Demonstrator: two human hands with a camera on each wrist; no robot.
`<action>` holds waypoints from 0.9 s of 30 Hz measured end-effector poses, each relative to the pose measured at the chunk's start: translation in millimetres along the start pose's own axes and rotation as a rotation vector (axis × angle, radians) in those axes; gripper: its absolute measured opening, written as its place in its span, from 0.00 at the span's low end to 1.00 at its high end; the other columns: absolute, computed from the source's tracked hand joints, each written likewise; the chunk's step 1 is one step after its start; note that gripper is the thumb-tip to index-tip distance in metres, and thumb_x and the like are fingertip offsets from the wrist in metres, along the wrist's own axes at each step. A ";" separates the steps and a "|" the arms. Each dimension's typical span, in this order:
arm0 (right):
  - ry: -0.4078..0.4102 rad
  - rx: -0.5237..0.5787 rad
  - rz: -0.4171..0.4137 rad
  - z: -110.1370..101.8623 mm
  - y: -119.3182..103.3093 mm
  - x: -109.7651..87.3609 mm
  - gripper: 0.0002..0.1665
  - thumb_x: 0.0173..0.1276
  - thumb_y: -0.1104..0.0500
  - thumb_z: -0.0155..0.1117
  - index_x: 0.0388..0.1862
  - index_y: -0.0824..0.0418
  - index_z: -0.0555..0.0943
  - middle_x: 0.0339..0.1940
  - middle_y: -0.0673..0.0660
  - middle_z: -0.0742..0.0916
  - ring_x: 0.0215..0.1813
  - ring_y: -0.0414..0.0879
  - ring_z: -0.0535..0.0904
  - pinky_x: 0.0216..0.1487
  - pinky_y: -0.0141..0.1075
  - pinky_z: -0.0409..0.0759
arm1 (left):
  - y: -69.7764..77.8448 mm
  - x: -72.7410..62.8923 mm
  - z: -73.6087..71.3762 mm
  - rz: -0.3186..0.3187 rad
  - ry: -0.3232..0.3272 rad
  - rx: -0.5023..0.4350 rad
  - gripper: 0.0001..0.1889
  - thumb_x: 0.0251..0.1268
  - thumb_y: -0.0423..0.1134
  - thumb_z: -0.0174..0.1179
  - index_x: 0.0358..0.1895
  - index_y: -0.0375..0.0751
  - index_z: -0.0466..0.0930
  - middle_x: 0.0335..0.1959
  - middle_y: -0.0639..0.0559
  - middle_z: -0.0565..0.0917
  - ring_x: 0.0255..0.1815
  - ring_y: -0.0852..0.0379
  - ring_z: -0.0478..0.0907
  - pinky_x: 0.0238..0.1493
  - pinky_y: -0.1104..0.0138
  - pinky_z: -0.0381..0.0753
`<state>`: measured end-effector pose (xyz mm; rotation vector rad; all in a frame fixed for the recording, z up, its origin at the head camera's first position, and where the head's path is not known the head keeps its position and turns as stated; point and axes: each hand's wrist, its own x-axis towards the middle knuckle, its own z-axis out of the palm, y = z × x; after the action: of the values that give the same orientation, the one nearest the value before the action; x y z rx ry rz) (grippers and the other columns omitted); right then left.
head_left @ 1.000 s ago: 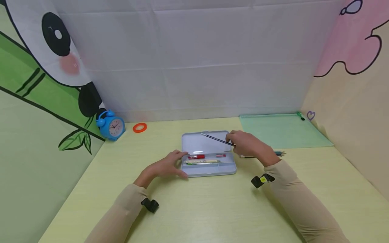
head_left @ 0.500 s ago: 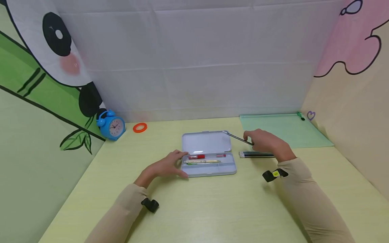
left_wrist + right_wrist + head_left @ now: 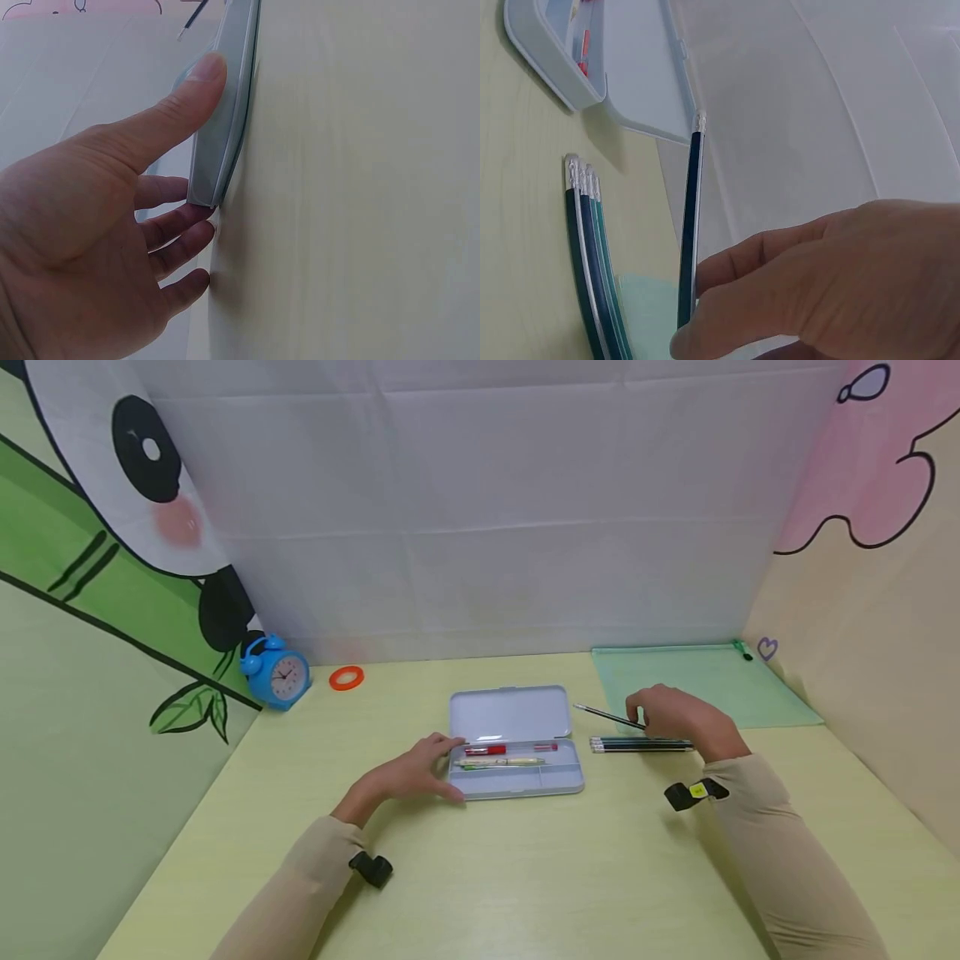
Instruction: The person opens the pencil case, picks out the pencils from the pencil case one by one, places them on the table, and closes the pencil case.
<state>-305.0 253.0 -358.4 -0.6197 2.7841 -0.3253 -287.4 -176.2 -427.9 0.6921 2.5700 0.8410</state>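
Note:
A pale grey-blue pencil case (image 3: 510, 713) lies with its lid laid back, mid-table in the head view. Inside are a red pen (image 3: 486, 749) and a pale yellow-green pen (image 3: 506, 762). My left hand (image 3: 411, 770) holds the case's left end, thumb on the front side and fingers about the end, as the left wrist view shows. My right hand (image 3: 678, 717) pinches a dark striped pencil (image 3: 692, 202) between thumb and fingers, its silver end pointing toward the case. Below that hand, a row of several similar pencils (image 3: 626, 744) lies on the table; the hand covers none of their silver ends.
A blue alarm clock (image 3: 282, 675) stands at the back left, with an orange ring (image 3: 347, 677) beside it. A green zip pouch (image 3: 712, 681) lies at the back right. Cloth walls with cartoon prints border the table (image 3: 517, 877).
My right hand has moved right, away from the pencil case, carrying the pencil over to the pencil row and lowering it. My left hand keeps its place on the case.

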 end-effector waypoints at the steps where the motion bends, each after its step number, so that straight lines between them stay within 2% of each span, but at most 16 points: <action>1: -0.003 -0.002 -0.003 0.4 1.5 -1.8 0.17 0.61 0.77 0.57 0.46 0.64 0.81 0.35 0.57 0.82 0.35 0.49 0.76 0.35 0.40 0.76 | 0.4 -0.1 -0.1 0.000 0.000 0.001 0.52 0.50 0.53 0.78 0.78 0.44 0.59 0.68 0.45 0.65 0.68 0.46 0.60 0.70 0.47 0.63; 5: -0.010 -0.013 0.008 2.5 8.0 -6.9 0.19 0.57 0.79 0.57 0.42 0.62 0.83 0.38 0.58 0.83 0.34 0.49 0.74 0.33 0.39 0.75 | 1.7 -0.9 -0.8 -0.001 -0.003 0.003 0.52 0.50 0.53 0.78 0.78 0.44 0.59 0.68 0.44 0.65 0.68 0.46 0.60 0.70 0.48 0.63; 12: -0.036 -0.066 0.033 6.7 13.8 -8.5 0.18 0.56 0.80 0.62 0.37 0.61 0.85 0.40 0.58 0.83 0.36 0.50 0.74 0.33 0.40 0.76 | 0.4 0.0 -0.3 0.014 -0.001 0.008 0.53 0.50 0.53 0.78 0.78 0.44 0.59 0.67 0.45 0.65 0.67 0.46 0.61 0.69 0.48 0.64; 20: -0.086 -0.098 0.044 8.0 10.3 -3.3 0.21 0.56 0.82 0.62 0.38 0.60 0.88 0.42 0.58 0.85 0.42 0.52 0.79 0.35 0.40 0.80 | 0.9 0.2 -1.1 0.018 0.006 0.006 0.53 0.50 0.53 0.78 0.78 0.43 0.59 0.67 0.45 0.66 0.67 0.47 0.61 0.69 0.49 0.64; 27: -0.121 -0.112 0.052 12.8 6.9 -1.0 0.17 0.57 0.79 0.65 0.32 0.58 0.86 0.33 0.51 0.84 0.33 0.46 0.73 0.30 0.35 0.74 | 0.5 0.1 0.2 0.013 0.009 0.002 0.52 0.50 0.53 0.78 0.77 0.44 0.60 0.66 0.45 0.66 0.67 0.46 0.61 0.69 0.47 0.64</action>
<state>-302.8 257.6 -372.1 -0.5712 2.7101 -0.1181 -287.2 -175.7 -427.8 0.7077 2.5772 0.8472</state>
